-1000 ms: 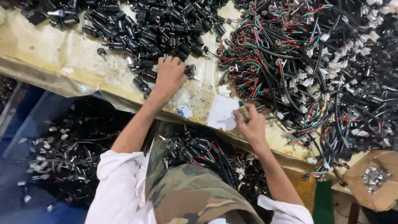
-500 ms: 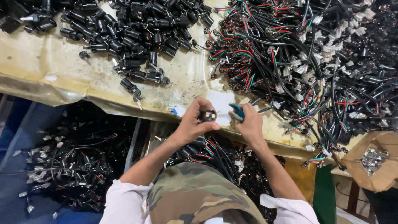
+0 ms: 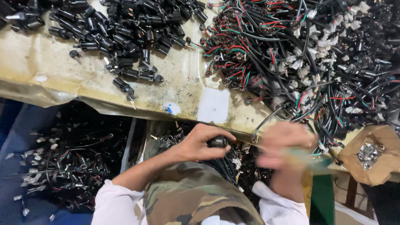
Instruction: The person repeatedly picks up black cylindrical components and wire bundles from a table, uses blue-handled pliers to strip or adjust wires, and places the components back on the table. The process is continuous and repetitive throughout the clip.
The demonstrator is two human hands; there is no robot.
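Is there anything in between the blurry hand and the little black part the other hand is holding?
Nothing visible. The left hand grips the small black part, and only dark wires lying lower down show in the gap to the blurred right hand.

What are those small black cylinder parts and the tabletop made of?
Black parts: probably moulded plastic, from the dull sheen, some with metal tips. The left hand holds one. Tabletop: unclear, under a wrinkled, glossy yellowish sheet, likely plastic film.
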